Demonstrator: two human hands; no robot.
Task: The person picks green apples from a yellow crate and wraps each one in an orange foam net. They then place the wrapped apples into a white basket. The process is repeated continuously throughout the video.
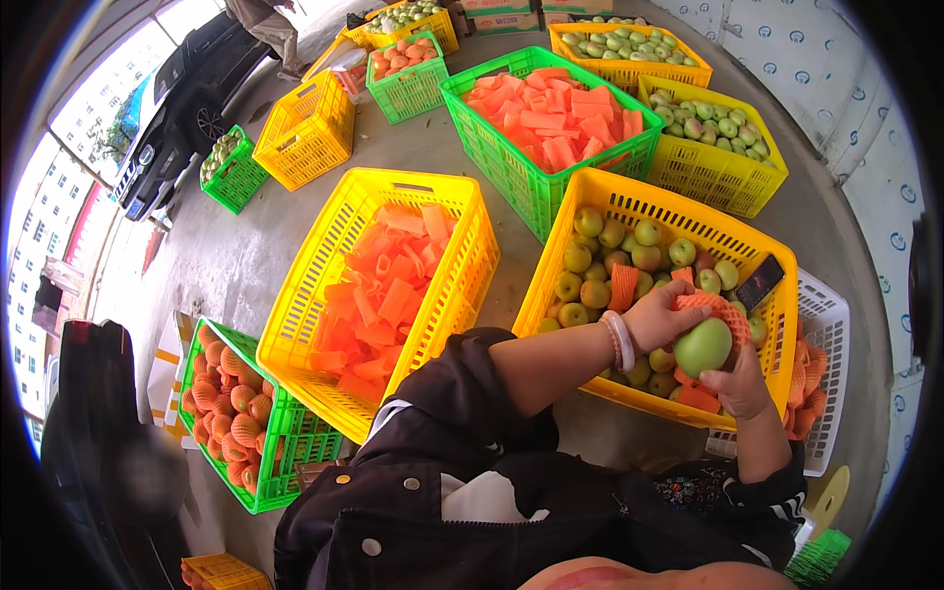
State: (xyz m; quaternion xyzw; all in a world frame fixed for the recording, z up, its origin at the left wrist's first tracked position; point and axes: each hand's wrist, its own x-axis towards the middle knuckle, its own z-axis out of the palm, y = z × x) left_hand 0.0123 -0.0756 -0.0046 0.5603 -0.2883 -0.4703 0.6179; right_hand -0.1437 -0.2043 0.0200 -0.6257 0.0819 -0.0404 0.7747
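Over a yellow crate [664,221] of green apples, my left hand [658,318] grips an orange foam net sleeve [717,306], with bracelets at the wrist. My right hand [743,385] holds a large green apple [703,349], its thumb at the apple's lower edge. The sleeve lies stretched around the apple's upper right side, leaving the front bare. Flattened orange sleeves [623,287] rest among the loose apples [594,293] below. A smartphone [760,283] leans at the crate's right side. My fingers behind the apple are hidden.
Left stands a yellow crate [291,332] of flat foam sleeves; beyond it, a green crate [501,173] of more. Sleeved fruit fills a green crate [254,487] at lower left and a white basket [832,369] at right. Farther off are more crates, a parked black car [184,96] and a standing person [273,33].
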